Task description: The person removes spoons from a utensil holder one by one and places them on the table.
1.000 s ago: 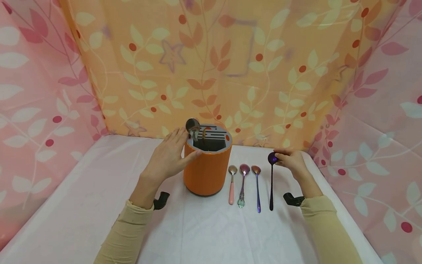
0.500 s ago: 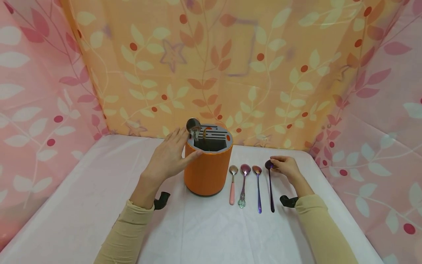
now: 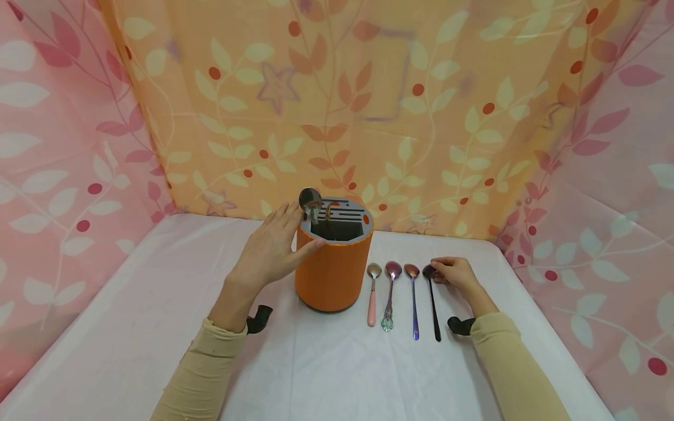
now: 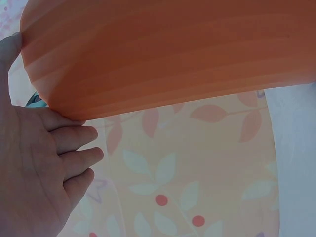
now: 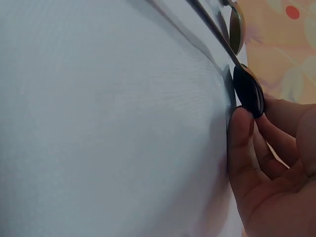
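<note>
An orange utensil holder [image 3: 330,278] with a slotted grey top stands at the middle of the table. My left hand [image 3: 267,251] rests against its upper left rim, fingers nearly straight and the thumb along the front edge; the left wrist view shows the palm beside the orange wall [image 4: 163,54]. A shiny rounded utensil head [image 3: 310,199] sticks out of the holder's top. At the right, my right hand [image 3: 457,275] pinches the bowl end of a dark long-handled spoon [image 3: 434,307]. In the right wrist view thumb and finger meet at the tip of the spoon's bowl [image 5: 248,91].
Left of the dark spoon lie a blue-purple spoon [image 3: 414,304], a purple spoon with an ornate handle [image 3: 390,292] and a spoon with a pink handle [image 3: 372,304]. White cloth [image 3: 337,374] covers the table, with patterned curtains [image 3: 368,117] behind and at the sides.
My right hand has moved the dark spoon left and its bowl down toward the table, nearer the blue-purple spoon. My left hand stays at the holder.
</note>
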Tool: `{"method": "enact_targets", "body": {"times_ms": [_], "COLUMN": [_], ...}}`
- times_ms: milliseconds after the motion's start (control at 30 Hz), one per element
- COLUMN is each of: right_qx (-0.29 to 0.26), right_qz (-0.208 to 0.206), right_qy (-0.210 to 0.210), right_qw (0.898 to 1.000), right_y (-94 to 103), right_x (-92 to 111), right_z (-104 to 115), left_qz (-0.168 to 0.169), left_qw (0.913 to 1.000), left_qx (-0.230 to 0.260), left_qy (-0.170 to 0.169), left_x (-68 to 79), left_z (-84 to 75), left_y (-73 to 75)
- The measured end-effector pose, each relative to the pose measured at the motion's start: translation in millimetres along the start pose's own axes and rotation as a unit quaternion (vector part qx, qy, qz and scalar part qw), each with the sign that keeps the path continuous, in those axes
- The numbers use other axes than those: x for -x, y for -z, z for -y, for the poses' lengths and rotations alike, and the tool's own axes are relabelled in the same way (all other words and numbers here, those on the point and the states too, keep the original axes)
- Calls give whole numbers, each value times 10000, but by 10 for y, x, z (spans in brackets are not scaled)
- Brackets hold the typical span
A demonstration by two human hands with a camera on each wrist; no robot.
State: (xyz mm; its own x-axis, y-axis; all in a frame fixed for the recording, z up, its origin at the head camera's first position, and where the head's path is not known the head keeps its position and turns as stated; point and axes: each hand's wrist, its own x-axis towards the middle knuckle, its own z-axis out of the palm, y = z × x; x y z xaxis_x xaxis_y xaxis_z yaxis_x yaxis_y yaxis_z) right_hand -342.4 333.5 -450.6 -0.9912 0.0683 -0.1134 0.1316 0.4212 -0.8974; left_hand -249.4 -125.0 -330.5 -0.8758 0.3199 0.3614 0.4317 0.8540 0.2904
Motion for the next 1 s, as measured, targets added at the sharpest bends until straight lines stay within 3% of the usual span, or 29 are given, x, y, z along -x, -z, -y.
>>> {"method": "enact_targets", "body": {"times_ms": [300, 600, 767, 1000], "right_qx": [366, 885, 1156, 503], "right_qz": [-421, -497, -992, -1593], "right_qy": [-1, -128, 418, 1465], "right_qw": [9984, 9948, 9874, 9750], "right_y": [60, 72, 22, -178], "right_x": [49, 180, 275, 516], "right_z": [-63, 30, 224, 743], "left_qz": [18, -9, -23, -36], "left_qw": [10000, 10000, 10000, 10000], "left_qx": [27, 36, 82, 70], "left_qy": [-4, -4, 4, -31], "left_x": [8, 15, 14, 8], "left_z": [-10, -9, -9, -3], "left_y": [12, 4, -2, 5]}}
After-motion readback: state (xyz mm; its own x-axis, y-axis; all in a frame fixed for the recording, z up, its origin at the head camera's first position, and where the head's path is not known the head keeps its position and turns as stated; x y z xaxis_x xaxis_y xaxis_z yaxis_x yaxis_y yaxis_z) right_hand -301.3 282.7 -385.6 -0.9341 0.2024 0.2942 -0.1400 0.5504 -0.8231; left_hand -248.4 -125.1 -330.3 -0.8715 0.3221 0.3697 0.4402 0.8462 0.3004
